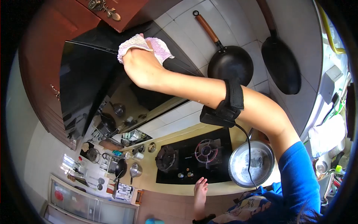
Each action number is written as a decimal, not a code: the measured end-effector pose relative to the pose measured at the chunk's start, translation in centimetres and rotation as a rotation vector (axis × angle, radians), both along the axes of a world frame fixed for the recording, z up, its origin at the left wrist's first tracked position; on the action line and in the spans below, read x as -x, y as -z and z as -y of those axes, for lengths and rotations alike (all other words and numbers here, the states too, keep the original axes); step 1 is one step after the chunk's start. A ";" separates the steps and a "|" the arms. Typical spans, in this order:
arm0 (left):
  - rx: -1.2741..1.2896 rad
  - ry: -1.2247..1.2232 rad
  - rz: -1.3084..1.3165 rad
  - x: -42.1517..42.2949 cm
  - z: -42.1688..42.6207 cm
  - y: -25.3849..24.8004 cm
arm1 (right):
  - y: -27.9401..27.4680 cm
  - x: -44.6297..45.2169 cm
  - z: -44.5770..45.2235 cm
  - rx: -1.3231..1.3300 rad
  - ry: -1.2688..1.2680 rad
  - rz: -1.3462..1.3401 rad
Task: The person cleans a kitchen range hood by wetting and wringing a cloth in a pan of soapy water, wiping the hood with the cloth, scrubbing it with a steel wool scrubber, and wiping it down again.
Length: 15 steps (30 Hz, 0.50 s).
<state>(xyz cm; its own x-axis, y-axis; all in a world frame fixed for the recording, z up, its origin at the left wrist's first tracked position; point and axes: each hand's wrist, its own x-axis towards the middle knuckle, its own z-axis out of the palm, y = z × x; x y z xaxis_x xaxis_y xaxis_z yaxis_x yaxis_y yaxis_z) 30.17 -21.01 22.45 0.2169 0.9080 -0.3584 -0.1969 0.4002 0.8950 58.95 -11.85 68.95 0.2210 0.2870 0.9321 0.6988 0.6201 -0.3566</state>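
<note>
Up at the black range hood, my right hand presses a pink and white cloth against its dark surface. The cloth wraps over the fingers and hides most of them. Lower down, my left hand hangs in front of the counter's edge near the black gas stove. Its fingers are loosely bent and slightly apart, with nothing in them. A metal basin holding cloudy, foamy liquid stands right of the stove.
Two dark pans, a wok and a long-handled pan, hang on the tiled wall. Red-brown cabinets flank the hood. A black cable runs from my arm strap across the basin. Several pots and utensils crowd the left counter.
</note>
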 end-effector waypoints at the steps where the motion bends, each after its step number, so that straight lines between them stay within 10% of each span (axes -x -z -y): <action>1: 0.010 -0.012 -0.024 0.3 0.1 0.4 | 0.1 0.4 0.9 -0.032 -0.048 -0.061; 15: 0.161 -0.019 0.193 1.5 -2.4 4.0 | 2.1 -0.8 2.0 -0.350 -0.386 -0.179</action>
<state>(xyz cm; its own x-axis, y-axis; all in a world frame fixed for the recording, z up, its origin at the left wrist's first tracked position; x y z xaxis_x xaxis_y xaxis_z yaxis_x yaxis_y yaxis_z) 28.70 -18.64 18.48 0.2789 0.8472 -0.4522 -0.3671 0.5292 0.7650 59.73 -13.81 66.87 0.3246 0.0578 0.9441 0.3446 0.9223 -0.1749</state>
